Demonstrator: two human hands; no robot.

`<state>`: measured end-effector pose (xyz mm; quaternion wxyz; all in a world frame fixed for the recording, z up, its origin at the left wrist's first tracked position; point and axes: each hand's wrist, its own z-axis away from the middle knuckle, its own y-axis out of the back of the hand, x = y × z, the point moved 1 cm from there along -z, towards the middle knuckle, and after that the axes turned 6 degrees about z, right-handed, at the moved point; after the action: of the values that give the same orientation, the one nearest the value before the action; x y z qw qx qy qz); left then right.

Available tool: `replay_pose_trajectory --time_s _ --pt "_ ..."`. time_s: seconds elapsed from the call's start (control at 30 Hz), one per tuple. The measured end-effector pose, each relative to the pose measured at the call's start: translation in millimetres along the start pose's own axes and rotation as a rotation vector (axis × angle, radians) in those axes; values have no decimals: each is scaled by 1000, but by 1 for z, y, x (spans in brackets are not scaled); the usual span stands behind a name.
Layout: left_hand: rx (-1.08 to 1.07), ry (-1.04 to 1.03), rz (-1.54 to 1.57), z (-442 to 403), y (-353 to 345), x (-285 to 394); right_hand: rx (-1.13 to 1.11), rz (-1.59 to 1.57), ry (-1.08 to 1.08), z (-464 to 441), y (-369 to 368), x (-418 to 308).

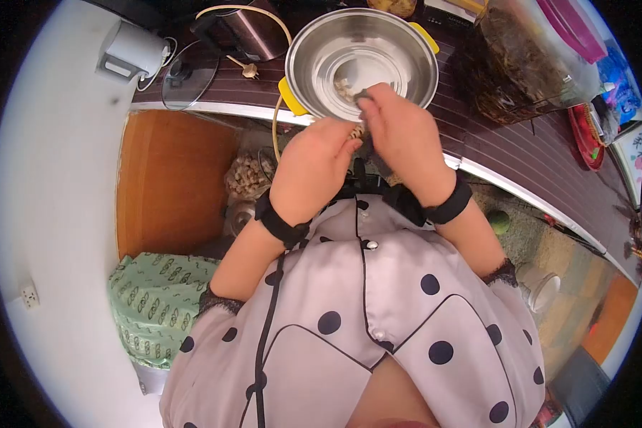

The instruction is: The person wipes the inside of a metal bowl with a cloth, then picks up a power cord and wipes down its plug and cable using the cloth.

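Observation:
Both my hands meet over the near rim of a steel pot [303, 43] with yellow handles. My left hand [314, 164] is closed in a pinch on a small pale piece with dark markings [357, 133]; its exact kind is unclear. Close beside it, my right hand [405, 132] has its thumb and fingers closed on a small dark grey piece [364, 95], partly covered and blurred. A few pale, whitish bits [344, 89] lie on the pot's bottom. Below the counter edge, left of my hands, sits a clear bag of pale brown lumps [248, 175].
On the striped dark counter [435, 132] stand a large jar with dark contents [521, 68], a red dish [586, 135], a glass lid [189, 78], a dark kettle [253, 36] and its plug [249, 70]. A white kettle [132, 50] is at far left. A cable hangs over the edge.

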<state>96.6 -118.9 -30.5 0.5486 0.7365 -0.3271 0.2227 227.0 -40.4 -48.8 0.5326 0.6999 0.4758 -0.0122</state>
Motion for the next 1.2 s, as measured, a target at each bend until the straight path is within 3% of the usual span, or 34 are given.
replay_pose_trajectory --time_s 0.1,0.17,0.3,0.4,0.43,0.53,0.7,0.8,0.87,0.97,1.07,1.2 --pt "-42 23 -20 2 0 4 -121 -44 -156 0 6 15" --pt "-76 65 -19 3 1 4 -36 -283 -156 2 11 18" --pt "-60 71 -7 1 4 8 74 -441 -146 1 29 17" --pt "-52 73 -20 0 1 8 -74 -308 -65 9 34 3" --pt "-50 62 -46 0 0 8 25 -208 106 13 22 5" --pt "-58 29 -93 -2 2 8 -117 -70 -4 20 13 0" --pt "-46 11 -104 0 -3 9 -133 10 -27 14 6 6" --pt "6 -13 -86 -3 1 9 -117 9 -147 5 12 17" --pt "49 -33 -81 -1 4 8 80 -246 -157 4 17 23" --pt "185 232 131 0 13 0 189 -405 -213 0 33 31" --pt "150 361 191 0 27 0 196 -535 -230 1 35 33" --pt "193 375 550 4 24 -19 140 -582 -174 7 26 17"
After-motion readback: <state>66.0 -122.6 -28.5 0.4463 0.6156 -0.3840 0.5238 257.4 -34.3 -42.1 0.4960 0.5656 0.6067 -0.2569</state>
